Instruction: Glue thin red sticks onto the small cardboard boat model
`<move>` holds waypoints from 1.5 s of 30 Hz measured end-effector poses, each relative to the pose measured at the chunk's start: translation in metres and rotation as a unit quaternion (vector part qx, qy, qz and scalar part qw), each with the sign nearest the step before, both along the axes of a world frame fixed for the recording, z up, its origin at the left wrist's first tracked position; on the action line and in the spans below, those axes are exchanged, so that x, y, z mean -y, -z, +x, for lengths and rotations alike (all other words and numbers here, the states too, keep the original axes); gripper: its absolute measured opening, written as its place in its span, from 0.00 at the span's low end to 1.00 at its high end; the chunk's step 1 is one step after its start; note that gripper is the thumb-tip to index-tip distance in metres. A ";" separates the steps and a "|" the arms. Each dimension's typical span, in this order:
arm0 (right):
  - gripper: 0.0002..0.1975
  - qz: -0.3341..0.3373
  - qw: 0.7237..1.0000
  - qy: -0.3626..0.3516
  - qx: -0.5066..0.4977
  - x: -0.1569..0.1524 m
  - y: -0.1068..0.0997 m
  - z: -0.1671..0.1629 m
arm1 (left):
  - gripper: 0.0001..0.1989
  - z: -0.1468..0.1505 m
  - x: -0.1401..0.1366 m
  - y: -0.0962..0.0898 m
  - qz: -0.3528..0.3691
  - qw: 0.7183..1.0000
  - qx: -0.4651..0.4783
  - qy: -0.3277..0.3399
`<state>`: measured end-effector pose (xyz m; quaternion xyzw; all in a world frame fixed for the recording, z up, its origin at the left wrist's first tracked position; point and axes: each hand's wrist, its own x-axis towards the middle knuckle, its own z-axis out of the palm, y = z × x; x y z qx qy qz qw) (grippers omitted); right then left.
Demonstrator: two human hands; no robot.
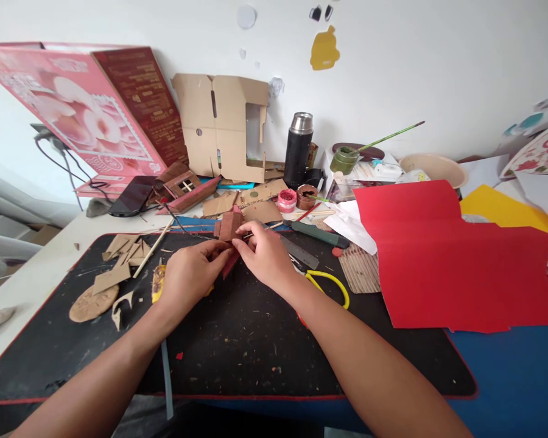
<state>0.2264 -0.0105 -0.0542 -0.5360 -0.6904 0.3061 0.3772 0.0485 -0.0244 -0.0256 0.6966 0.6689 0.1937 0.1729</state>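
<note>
My left hand [194,271] and my right hand [268,254] meet near the back of the black mat. Both have their fingers pinched on a small reddish-brown cardboard model [231,225] with a boxy top. Its lower part is mostly hidden behind the fingers. Beside my left wrist lies a yellow tool with a stained handle [158,283], partly covered by the arm. Scissors with yellow handles [340,286] rest under and right of my right forearm, near a metal ruler [301,252] and a green utility knife [317,234].
On the black mat [237,359] are cardboard scraps [112,278] and a round cardboard piece [94,303]. Behind stand a similar painted model [189,190], paint jars [287,199], a black flask [298,152] and a phone [132,196]. Red paper [461,274] covers the right side.
</note>
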 end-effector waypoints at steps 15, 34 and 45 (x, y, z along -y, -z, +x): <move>0.08 -0.001 1.000 -0.001 0.002 0.000 -0.001 0.000 | 0.21 -0.009 0.010 -0.007 0.024 0.998 -0.052 0.009; 0.09 -0.002 1.000 0.006 0.006 0.000 0.000 0.000 | 0.20 -0.002 0.016 -0.009 -0.006 0.984 -0.168 0.063; 0.08 -0.002 1.000 0.006 0.012 0.000 0.000 0.000 | 0.19 0.000 0.014 -0.009 0.001 0.983 -0.172 0.062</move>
